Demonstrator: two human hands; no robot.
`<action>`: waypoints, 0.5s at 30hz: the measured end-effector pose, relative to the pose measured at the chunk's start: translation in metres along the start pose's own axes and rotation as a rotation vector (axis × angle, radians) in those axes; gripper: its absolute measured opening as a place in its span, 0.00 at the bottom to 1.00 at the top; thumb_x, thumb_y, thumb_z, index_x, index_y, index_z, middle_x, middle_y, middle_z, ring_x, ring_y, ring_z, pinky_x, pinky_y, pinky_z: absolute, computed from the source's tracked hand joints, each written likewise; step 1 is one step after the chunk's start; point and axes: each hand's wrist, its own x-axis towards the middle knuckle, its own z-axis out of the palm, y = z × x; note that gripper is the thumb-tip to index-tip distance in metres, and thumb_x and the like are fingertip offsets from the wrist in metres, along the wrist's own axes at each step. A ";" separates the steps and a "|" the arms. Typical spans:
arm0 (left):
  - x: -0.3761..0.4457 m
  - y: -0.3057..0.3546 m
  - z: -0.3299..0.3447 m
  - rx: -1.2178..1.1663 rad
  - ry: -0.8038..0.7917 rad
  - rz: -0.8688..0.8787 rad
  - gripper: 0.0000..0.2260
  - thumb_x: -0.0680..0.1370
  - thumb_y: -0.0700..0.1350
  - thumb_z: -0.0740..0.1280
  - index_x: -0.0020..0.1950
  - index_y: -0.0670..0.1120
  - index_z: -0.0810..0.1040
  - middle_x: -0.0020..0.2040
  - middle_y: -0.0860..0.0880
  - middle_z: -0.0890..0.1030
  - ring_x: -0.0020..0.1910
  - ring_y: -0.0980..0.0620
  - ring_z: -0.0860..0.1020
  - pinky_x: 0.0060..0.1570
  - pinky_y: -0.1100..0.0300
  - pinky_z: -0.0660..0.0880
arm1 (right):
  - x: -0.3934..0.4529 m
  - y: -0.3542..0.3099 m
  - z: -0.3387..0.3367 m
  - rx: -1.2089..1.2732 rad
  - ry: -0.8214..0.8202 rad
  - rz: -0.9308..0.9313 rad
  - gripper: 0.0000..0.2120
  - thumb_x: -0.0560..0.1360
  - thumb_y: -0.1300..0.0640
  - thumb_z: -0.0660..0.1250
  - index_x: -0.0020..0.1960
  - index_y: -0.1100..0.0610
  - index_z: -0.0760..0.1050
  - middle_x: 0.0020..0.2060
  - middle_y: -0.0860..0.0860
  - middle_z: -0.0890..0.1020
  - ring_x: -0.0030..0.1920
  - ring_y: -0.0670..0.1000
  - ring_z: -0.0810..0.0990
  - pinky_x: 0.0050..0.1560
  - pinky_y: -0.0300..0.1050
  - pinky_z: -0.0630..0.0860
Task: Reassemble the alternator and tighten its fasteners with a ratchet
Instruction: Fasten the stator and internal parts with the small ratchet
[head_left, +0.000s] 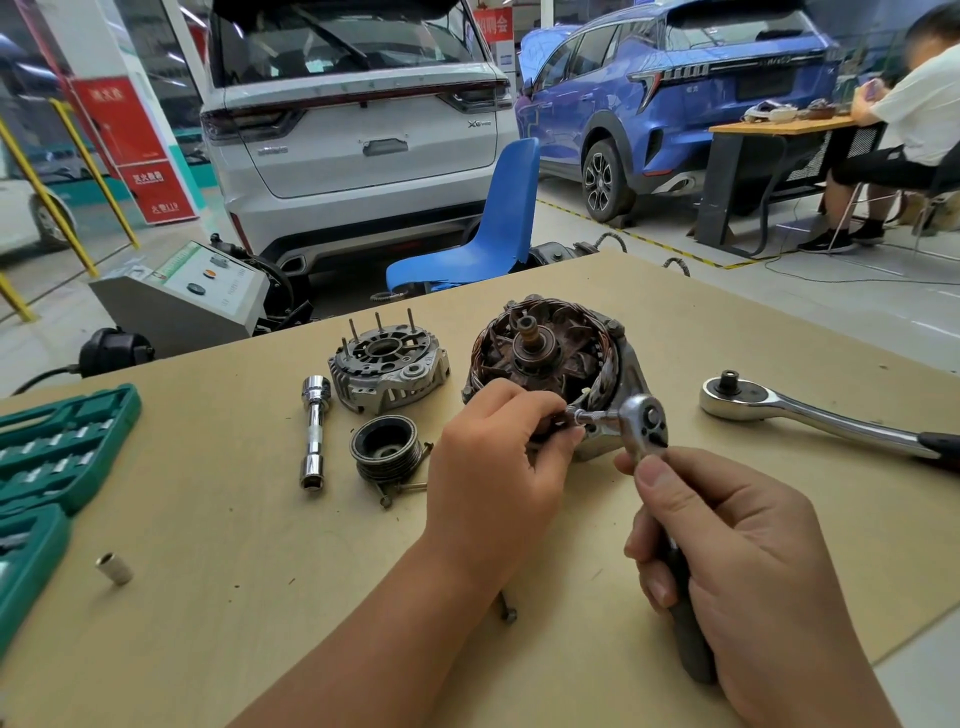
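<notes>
At table centre sits the rusty, copper-wound alternator (550, 366). At its 5 o'clock edge the left hand (498, 467) pinches a small chrome socket bit (584, 415) on the ratchet (644, 423), whose dark handle the right hand (737, 566) grips. A ribbed black pulley (385, 452) lies at 8 o'clock, the cast grey end cover (388, 366) at 9.

The left hand (498, 447) is curled, fingertips pinched together; the right hand (737, 561) is wrapped in a grip, thumb extended forward.

A single wide-angle camera on the person's head is looking forward and down, sitting close over the table (208, 571) and taking in the workshop floor beyond.
</notes>
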 end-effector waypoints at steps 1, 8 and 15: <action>0.000 0.000 -0.001 0.004 -0.012 0.003 0.06 0.75 0.41 0.77 0.50 0.43 0.86 0.43 0.51 0.80 0.39 0.51 0.79 0.35 0.52 0.78 | -0.001 -0.001 0.000 -0.033 -0.009 -0.015 0.11 0.74 0.48 0.74 0.44 0.57 0.83 0.25 0.59 0.76 0.20 0.54 0.68 0.22 0.35 0.63; 0.000 0.006 -0.001 0.031 -0.051 0.031 0.07 0.73 0.36 0.75 0.50 0.43 0.86 0.43 0.51 0.80 0.38 0.51 0.78 0.34 0.51 0.76 | -0.008 -0.004 0.010 -0.097 -0.111 -0.024 0.07 0.71 0.51 0.72 0.47 0.50 0.85 0.25 0.58 0.79 0.19 0.55 0.73 0.24 0.38 0.69; 0.000 0.004 0.001 0.003 -0.039 0.053 0.07 0.72 0.37 0.78 0.47 0.45 0.85 0.41 0.50 0.78 0.35 0.51 0.77 0.31 0.50 0.75 | -0.009 -0.009 0.019 -0.076 -0.123 0.035 0.07 0.71 0.48 0.77 0.46 0.49 0.85 0.25 0.58 0.79 0.18 0.57 0.74 0.22 0.41 0.70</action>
